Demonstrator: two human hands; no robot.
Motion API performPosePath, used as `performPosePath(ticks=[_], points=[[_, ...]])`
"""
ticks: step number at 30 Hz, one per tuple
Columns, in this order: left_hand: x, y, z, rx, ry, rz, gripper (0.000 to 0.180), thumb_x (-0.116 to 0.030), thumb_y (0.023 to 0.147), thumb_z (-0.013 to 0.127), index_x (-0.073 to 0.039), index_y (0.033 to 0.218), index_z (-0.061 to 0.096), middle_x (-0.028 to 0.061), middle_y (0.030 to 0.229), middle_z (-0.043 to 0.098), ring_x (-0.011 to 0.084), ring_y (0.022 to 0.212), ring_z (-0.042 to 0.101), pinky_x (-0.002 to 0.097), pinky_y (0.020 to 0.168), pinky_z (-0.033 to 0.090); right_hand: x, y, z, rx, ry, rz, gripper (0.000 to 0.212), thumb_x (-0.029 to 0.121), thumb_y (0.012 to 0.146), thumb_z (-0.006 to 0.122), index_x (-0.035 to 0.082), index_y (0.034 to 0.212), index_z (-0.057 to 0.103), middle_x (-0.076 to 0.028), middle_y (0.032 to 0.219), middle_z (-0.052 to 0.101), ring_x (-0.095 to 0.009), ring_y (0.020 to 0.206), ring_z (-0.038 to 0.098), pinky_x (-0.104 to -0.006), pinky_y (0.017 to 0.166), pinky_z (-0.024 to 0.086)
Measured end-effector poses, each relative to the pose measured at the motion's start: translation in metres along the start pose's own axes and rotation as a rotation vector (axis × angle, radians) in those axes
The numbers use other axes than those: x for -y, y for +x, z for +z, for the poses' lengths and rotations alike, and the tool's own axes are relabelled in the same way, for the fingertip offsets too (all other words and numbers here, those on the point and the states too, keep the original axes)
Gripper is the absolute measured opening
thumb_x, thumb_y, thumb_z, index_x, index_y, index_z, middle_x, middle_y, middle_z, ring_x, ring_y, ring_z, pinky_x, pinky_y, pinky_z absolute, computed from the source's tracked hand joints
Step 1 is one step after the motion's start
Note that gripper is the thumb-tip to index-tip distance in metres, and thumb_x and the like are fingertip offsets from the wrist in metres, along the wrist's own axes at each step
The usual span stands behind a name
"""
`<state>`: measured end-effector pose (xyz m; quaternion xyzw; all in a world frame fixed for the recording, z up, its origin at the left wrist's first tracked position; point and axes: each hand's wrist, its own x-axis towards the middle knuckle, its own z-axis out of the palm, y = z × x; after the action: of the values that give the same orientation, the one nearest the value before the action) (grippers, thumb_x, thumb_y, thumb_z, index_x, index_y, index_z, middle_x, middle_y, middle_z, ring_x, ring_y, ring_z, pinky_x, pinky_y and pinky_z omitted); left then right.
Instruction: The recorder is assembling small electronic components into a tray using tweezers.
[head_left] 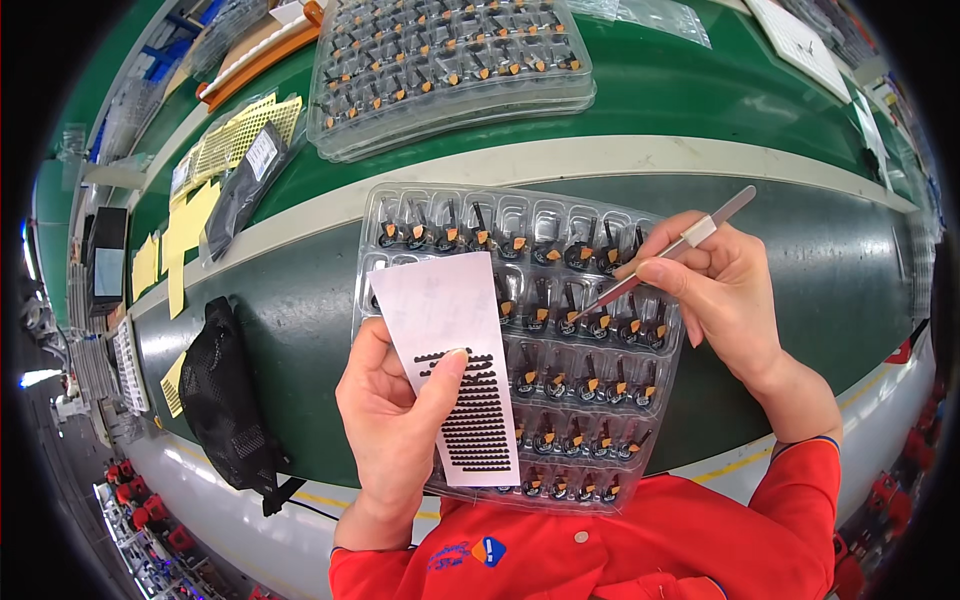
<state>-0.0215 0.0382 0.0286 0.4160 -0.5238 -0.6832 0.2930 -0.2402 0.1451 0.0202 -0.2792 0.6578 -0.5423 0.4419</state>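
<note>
My left hand point(395, 400) grips a white backing sheet point(430, 300) bearing rows of small black stickers, its thumb lying across the upper rows. Between the fingers and thumb of my right hand point(715, 285) is a pair of tweezers point(690, 238), pointing down and left. Their tips reach one of the small black parts point(570, 322) in the clear plastic tray point(372, 215); whether they touch it I cannot tell. Each pocket in view holds a black part with a stem and an orange-tan patch. The sheet covers the tray's left pockets.
Beyond the pale ledge point(640, 152) stands a stack of similar filled trays point(450, 110). Yellow sheets point(190, 225) and a black packet point(240, 190) lie at far left. A black mesh bag point(225, 390) rests on the green bench point(310, 350), left of my arm.
</note>
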Motion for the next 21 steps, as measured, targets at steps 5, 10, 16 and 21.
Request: performPosePath(ticks=[5, 10, 16, 21], points=[[0.0016, 0.0000, -0.0010, 0.007, 0.002, 0.002, 0.026, 0.008, 0.082, 0.056, 0.004, 0.105, 0.045, 0.0120, 0.093, 0.065, 0.0110, 0.084, 0.063, 0.0222, 0.072, 0.048, -0.0008, -0.0012, 0.0003, -0.007, -0.009, -0.014, 0.010, 0.007, 0.085, 0.060, -0.002, 0.089, 0.057, -0.009, 0.076, 0.066, 0.000, 0.044, 0.045, -0.0149, 0.035, 0.030], [-0.0003, -0.0002, 0.0008, -0.003, 0.007, 0.003, 0.028, 0.008, 0.081, 0.056, 0.004, 0.107, 0.045, 0.0119, 0.094, 0.065, 0.0110, 0.084, 0.063, 0.0220, 0.073, 0.049, -0.0034, -0.0027, 0.0003, -0.014, -0.025, -0.038, 0.011, 0.009, 0.086, 0.061, 0.000, 0.089, 0.057, -0.005, 0.073, 0.066, 0.001, 0.046, 0.046, -0.0152, 0.035, 0.031], [-0.0009, -0.0001, 0.0016, -0.009, 0.004, 0.001, 0.028, 0.008, 0.081, 0.056, 0.004, 0.107, 0.046, 0.0118, 0.094, 0.065, 0.0112, 0.084, 0.063, 0.0222, 0.073, 0.049, -0.0043, -0.0030, -0.0010, -0.022, 0.010, -0.027, 0.011, 0.005, 0.084, 0.059, -0.002, 0.090, 0.055, -0.015, 0.083, 0.067, -0.002, 0.046, 0.049, -0.0137, 0.034, 0.031], [0.0003, 0.0000, 0.0005, -0.002, 0.005, 0.001, 0.028, 0.008, 0.081, 0.056, 0.004, 0.107, 0.046, 0.0117, 0.094, 0.065, 0.0112, 0.084, 0.063, 0.0223, 0.072, 0.049, -0.0040, -0.0036, 0.0012, -0.029, 0.013, -0.033, 0.011, 0.006, 0.084, 0.060, -0.002, 0.089, 0.055, -0.016, 0.083, 0.067, -0.002, 0.046, 0.049, -0.0138, 0.034, 0.031]])
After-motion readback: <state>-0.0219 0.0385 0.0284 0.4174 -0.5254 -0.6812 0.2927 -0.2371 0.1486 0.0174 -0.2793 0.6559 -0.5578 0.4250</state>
